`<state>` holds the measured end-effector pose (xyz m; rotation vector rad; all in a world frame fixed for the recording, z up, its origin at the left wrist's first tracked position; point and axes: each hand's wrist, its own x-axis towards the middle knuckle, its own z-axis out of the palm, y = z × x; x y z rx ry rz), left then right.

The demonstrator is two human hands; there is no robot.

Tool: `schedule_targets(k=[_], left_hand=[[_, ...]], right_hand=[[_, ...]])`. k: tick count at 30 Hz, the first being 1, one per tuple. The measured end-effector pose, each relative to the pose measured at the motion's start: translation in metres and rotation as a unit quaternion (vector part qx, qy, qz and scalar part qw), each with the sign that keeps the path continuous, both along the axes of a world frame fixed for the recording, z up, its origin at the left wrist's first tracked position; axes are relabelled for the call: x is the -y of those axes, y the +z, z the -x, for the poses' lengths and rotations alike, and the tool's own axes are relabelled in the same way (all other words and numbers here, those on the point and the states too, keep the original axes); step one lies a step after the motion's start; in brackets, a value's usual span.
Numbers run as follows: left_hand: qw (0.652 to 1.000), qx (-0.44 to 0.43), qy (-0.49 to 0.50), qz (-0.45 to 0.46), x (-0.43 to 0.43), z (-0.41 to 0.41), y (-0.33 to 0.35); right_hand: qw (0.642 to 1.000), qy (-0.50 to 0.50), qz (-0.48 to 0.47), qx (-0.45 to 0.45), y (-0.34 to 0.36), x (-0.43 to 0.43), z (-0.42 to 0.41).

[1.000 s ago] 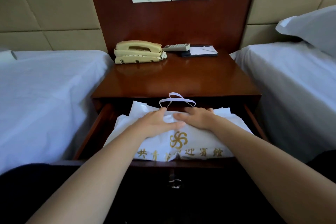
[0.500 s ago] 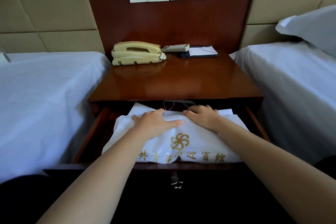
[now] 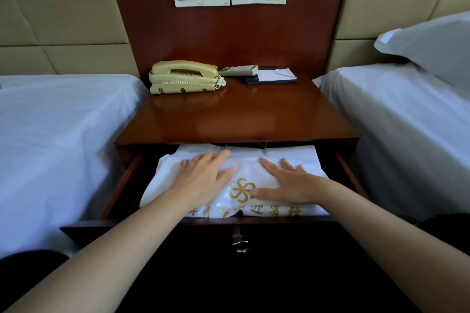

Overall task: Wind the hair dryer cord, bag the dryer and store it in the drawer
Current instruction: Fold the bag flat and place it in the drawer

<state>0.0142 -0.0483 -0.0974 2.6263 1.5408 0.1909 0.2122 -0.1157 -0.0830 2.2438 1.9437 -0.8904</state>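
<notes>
A white cloth bag (image 3: pixel 244 173) with a gold emblem and gold lettering lies flat in the pulled-out wooden drawer (image 3: pixel 122 185) of the nightstand. The hair dryer and its cord are hidden inside the bag. My left hand (image 3: pixel 203 173) rests palm down on the bag's left half, fingers spread. My right hand (image 3: pixel 287 183) lies flat on the right half, thumb near the emblem. Neither hand grips anything. The bag's far edge and its cord handles sit under the nightstand top.
On the nightstand top (image 3: pixel 241 117) stand a cream telephone (image 3: pixel 184 77), a remote control (image 3: pixel 239 70) and a notepad (image 3: pixel 273 76). Beds with white sheets flank it left (image 3: pixel 58 140) and right (image 3: pixel 396 129). A metal drawer pull (image 3: pixel 239 242) hangs on the drawer front.
Both hands have spread apart and flattened on the bag. The bag's cord handles, which stood up above the drawer a second ago, now lie down under the nightstand top.
</notes>
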Motion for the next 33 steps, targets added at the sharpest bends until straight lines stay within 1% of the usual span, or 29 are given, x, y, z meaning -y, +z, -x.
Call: schedule_targets(k=[1, 3, 6, 8, 10, 12, 14, 17, 20, 26, 29, 31, 33], left_hand=[[0.998, -0.007, -0.038, 0.047, 0.004, 0.007, -0.001], [0.991, -0.029, -0.073, 0.109, 0.01, 0.02, -0.003], [0.984, -0.045, -0.097, 0.143, 0.013, 0.03, -0.005], [0.984, -0.069, -0.096, 0.136, 0.01, 0.03, -0.007], [0.986, -0.088, -0.079, 0.118, 0.005, 0.026, -0.009], [0.988, -0.094, -0.059, 0.108, -0.001, 0.022, -0.009], [0.989, -0.098, -0.042, 0.102, -0.006, 0.019, -0.009], [0.987, -0.116, -0.023, 0.108, -0.014, 0.016, -0.008], [0.985, -0.139, 0.001, 0.103, -0.024, 0.015, -0.007], [0.981, -0.17, 0.004, 0.093, -0.033, 0.02, 0.0], [0.982, -0.16, -0.014, 0.097, -0.035, 0.028, 0.004], [0.983, -0.124, -0.032, 0.131, -0.039, 0.04, 0.008], [0.983, -0.058, -0.038, 0.172, -0.042, 0.049, 0.01]], right_hand=[[1.0, 0.002, 0.003, -0.005, 0.0, 0.001, 0.0], [1.0, 0.015, 0.007, -0.02, -0.002, 0.004, 0.0], [0.999, 0.031, 0.0, -0.039, -0.006, 0.011, -0.004], [0.999, 0.033, -0.013, -0.039, -0.01, 0.012, -0.006], [0.999, 0.029, -0.042, -0.02, -0.014, 0.009, -0.005], [0.997, 0.017, -0.074, 0.02, -0.017, 0.004, -0.005], [0.992, 0.0, -0.098, 0.079, -0.021, -0.004, -0.006], [0.984, -0.028, -0.091, 0.153, -0.024, -0.016, -0.011], [0.985, -0.049, -0.069, 0.15, -0.026, -0.026, -0.015], [0.983, -0.05, -0.07, 0.161, -0.018, -0.033, -0.019], [0.981, -0.036, -0.088, 0.167, -0.016, -0.03, -0.021], [0.985, -0.016, -0.121, 0.125, -0.012, -0.024, -0.024], [0.986, -0.008, -0.151, 0.066, -0.006, -0.014, -0.025]])
